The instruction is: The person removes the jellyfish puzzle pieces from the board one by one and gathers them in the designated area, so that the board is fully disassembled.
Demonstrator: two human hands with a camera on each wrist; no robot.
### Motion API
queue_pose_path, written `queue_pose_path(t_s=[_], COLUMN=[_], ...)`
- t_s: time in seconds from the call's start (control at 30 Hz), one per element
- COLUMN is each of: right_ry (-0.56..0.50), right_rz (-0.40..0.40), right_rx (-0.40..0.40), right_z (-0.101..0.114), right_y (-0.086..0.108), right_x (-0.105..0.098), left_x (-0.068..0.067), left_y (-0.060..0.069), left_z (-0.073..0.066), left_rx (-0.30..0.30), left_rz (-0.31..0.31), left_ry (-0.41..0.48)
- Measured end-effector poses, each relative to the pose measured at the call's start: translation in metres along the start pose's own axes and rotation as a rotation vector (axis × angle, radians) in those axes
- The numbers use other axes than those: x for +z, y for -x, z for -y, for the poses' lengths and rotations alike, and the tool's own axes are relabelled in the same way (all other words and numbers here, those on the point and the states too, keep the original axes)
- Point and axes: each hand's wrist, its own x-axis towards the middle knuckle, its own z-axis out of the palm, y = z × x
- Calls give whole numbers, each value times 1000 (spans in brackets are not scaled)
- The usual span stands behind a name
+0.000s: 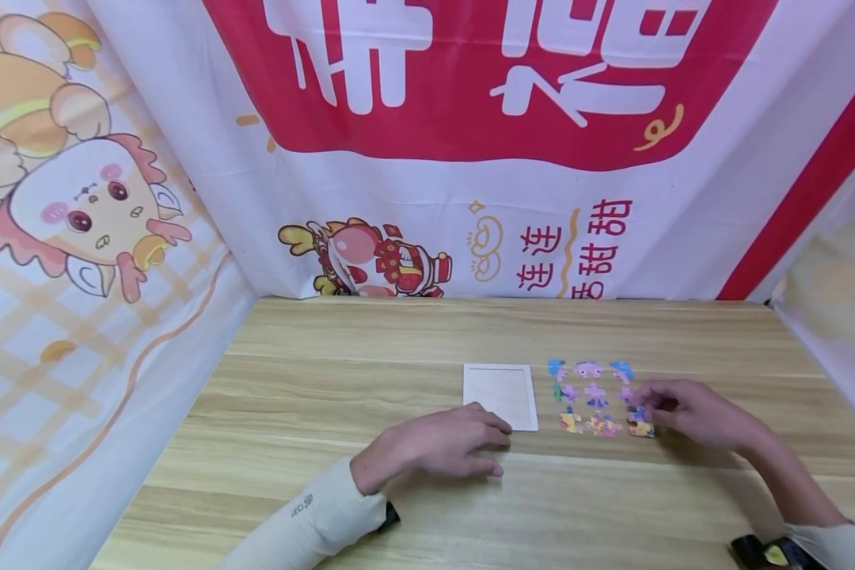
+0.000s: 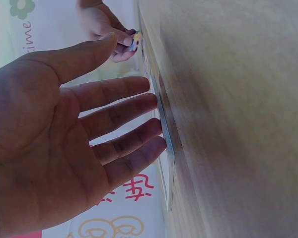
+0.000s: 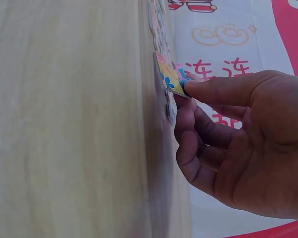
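Observation:
My right hand [image 1: 698, 416] pinches a jigsaw puzzle piece [image 3: 170, 77] between thumb and fingers, its other fingers curled. The piece is yellow with a blue flower and looks tilted, its near edge raised off the table. Other colourful puzzle pieces [image 1: 596, 395] lie apart in rows to the left of that hand. A square white puzzle frame [image 1: 530, 400] lies flat beside them. At its near edge is my left hand [image 1: 449, 442], palm inward with fingers extended and holding nothing. Its fingertips overlap the frame's edge in the left wrist view; contact is unclear.
All of it lies on a wood-grain table [image 1: 313, 380]. A white printed cloth [image 1: 413, 182] with red lettering hangs along the back edge, and another patterned cloth [image 1: 114, 380] hangs on the left. Dark wrist devices [image 1: 777, 552] are strapped near the sleeves.

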Motion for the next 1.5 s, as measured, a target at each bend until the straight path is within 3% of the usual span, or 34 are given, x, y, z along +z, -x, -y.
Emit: queue_pose_path(t_s=[0.13,0.87,1.07,1.2,1.37,1.5], right_ry=[9,77,108,145,197,267], right_rz=[-12,-3,-53,-105,-166,-279], right_rx=[-29,28,31,15,-11,-55], right_z=[-3,-2,1,4,5,5], right_y=[0,-3,3,8,16,29], right_x=[3,7,3,2,2,5], left_x=[0,-1,-2,-3,-4,-4], left_y=[0,-1,2,8,25,44], left_z=[0,-1,-1,1,8,17], left_rx=[-6,11,2,-48,-186,-283], left_rz=[3,14,17,-51,-167,-278], left_ry=[4,-20,-8,-2,45,69])
